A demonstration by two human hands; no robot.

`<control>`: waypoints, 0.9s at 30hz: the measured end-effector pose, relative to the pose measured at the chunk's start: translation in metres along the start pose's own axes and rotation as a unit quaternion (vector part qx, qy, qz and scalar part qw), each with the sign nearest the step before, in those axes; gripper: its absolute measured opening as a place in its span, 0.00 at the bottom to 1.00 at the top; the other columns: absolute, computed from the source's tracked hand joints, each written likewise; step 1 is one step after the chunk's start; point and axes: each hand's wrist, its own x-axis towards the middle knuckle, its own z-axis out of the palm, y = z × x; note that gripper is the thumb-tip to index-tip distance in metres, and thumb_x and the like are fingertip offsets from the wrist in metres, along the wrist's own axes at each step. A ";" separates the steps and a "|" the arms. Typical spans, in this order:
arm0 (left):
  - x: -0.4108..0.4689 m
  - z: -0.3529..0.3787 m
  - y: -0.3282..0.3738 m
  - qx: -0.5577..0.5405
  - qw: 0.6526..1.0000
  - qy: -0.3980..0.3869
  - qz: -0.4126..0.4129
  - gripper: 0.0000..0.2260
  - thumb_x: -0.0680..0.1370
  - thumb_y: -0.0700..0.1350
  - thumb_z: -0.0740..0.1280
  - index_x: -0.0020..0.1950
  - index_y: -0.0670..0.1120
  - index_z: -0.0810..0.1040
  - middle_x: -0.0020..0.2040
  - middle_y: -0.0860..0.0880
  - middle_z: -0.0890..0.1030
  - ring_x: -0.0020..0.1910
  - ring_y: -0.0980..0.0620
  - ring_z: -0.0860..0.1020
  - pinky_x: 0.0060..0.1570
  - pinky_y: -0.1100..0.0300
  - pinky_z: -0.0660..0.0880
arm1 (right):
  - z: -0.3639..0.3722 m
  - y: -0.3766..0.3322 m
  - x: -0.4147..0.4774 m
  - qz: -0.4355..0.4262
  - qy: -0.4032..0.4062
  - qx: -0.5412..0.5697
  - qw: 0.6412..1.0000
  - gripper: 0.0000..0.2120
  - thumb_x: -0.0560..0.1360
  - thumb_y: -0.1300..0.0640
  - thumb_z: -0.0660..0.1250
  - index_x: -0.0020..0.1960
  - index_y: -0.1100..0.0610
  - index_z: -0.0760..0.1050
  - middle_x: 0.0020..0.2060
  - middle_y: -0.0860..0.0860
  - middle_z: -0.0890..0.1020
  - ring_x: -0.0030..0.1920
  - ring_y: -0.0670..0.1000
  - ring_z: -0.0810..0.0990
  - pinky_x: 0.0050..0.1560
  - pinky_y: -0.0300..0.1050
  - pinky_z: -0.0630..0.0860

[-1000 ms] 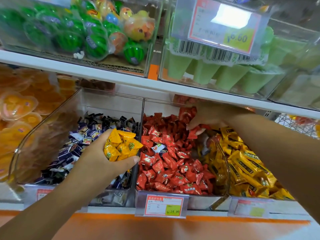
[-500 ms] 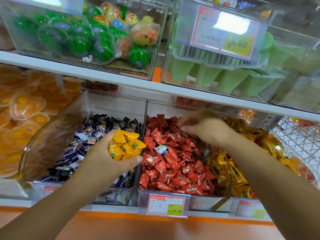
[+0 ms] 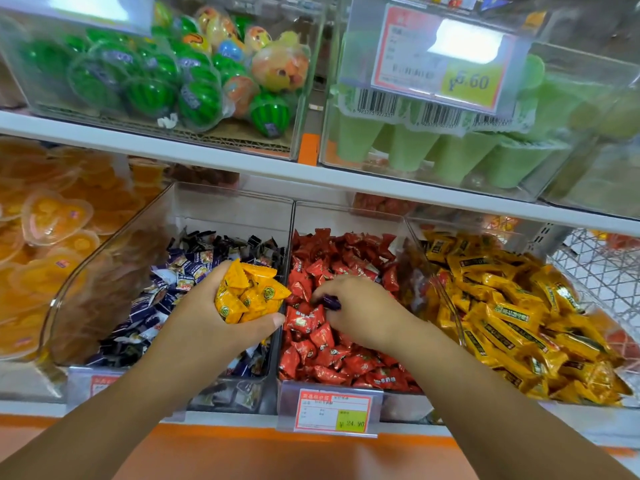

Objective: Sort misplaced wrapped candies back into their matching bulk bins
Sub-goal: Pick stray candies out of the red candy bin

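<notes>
My left hand (image 3: 211, 327) is shut on a bunch of yellow wrapped candies (image 3: 247, 292) and hovers over the divider between two clear bins. The left bin (image 3: 221, 209) holds dark blue and white wrapped candies (image 3: 166, 299). The middle bin (image 3: 349, 216) is full of red wrapped candies (image 3: 346, 358). My right hand (image 3: 360, 313) rests on the red pile, its fingertips pinching one dark purple candy (image 3: 329, 302). A third bin (image 3: 443, 292) to the right holds long yellow wrapped candies (image 3: 512, 317).
Orange jelly cups (image 3: 52, 220) fill the far-left bin. A white shelf (image 3: 242, 164) hangs low over the bins, carrying boxes of green watermelon toys (image 3: 145, 88) and green cups (image 3: 450, 150). Price tags (image 3: 332, 410) stick out at the front edge. A wire basket (image 3: 602, 265) stands far right.
My right hand has come forward from the back of the red bin to its middle and now pinches a dark purple candy. My left hand has kept its yellow candies.
</notes>
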 end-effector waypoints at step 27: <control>-0.002 -0.005 0.001 -0.028 0.999 -0.014 0.007 0.14 0.70 0.48 0.76 0.48 0.60 0.73 0.44 0.64 0.82 0.40 0.61 0.81 0.45 0.66 0.78 | -0.063 -0.032 0.024 0.018 0.162 0.295 0.942 0.13 0.76 0.64 0.67 0.45 0.45 0.80 0.44 0.49 0.84 0.40 0.52 0.83 0.47 0.50 0.78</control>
